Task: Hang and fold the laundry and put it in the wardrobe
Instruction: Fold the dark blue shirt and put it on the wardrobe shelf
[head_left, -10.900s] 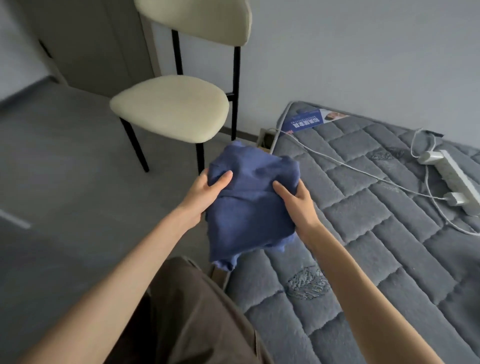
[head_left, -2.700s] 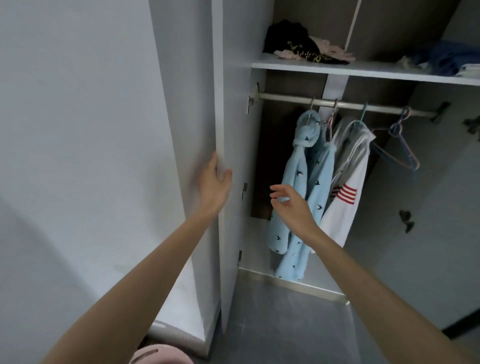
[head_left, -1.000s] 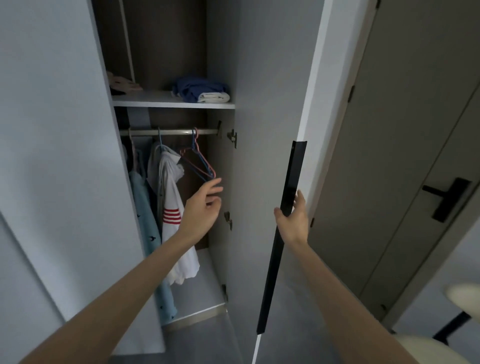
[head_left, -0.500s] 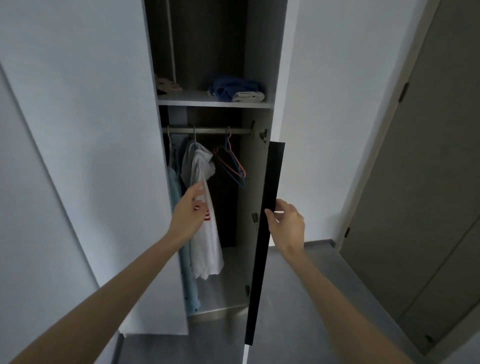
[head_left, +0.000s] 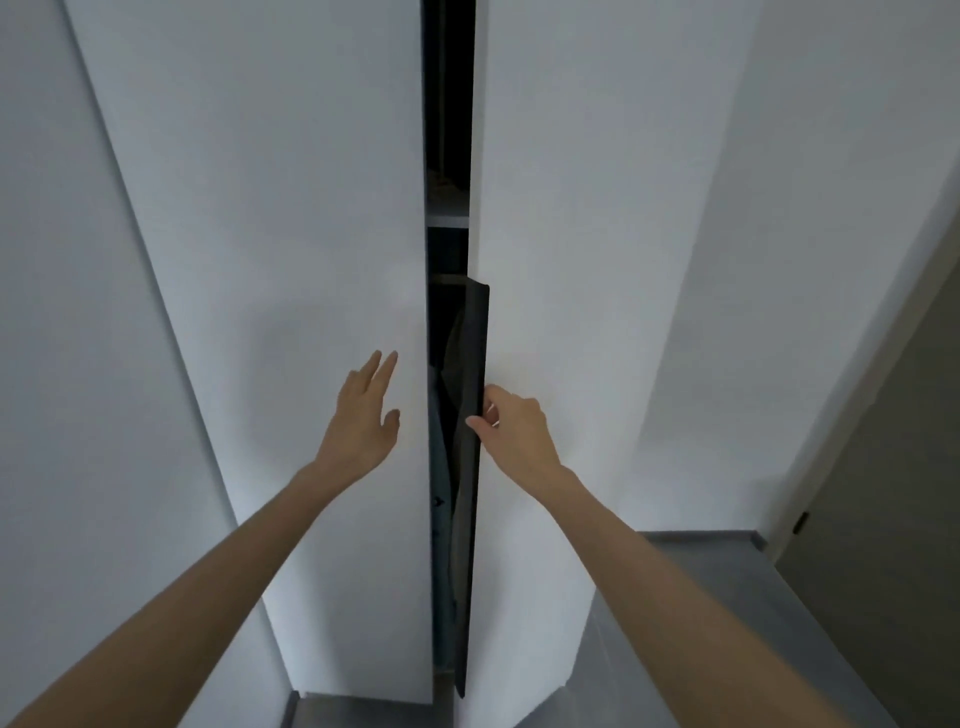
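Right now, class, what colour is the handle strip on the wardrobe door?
The handle strip is black, clearest in the head view.

Two wardrobe doors: left door (head_left: 285, 260) and right door (head_left: 571, 260). One black handle strip (head_left: 475, 338). Two hands: left hand (head_left: 363, 421) and right hand (head_left: 514, 431). One shelf edge (head_left: 447, 221) in the gap.

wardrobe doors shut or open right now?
Ajar, nearly shut. A narrow dark gap shows between the left door and right door; the right hand pinches the black handle strip at its edge.
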